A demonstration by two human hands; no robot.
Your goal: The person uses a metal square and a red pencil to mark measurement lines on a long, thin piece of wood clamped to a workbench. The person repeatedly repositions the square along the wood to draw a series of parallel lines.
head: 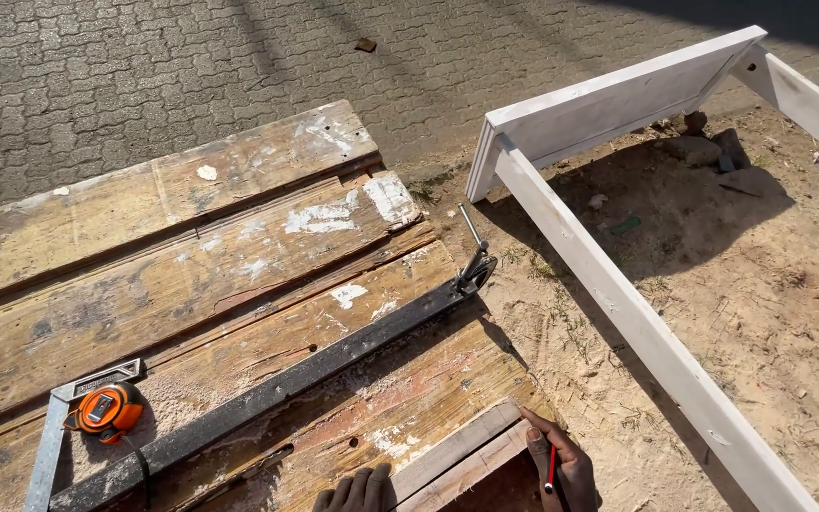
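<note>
My left hand [357, 491], at 6 o'clock, is cut by the bottom edge; I see only knuckles and fingertips resting on the pale wooden strip [457, 455], whose lower end also runs out of frame. My right hand [566, 469] is half lost there too, so the thin red pencil [551, 469] it pinches shows only partly. At 7 o'clock, the grey metal square [49, 446] and long black steel bar clamp [267, 393] are cropped. At 3 o'clock, the white-painted wooden frame [637, 322] leaves the picture.
</note>
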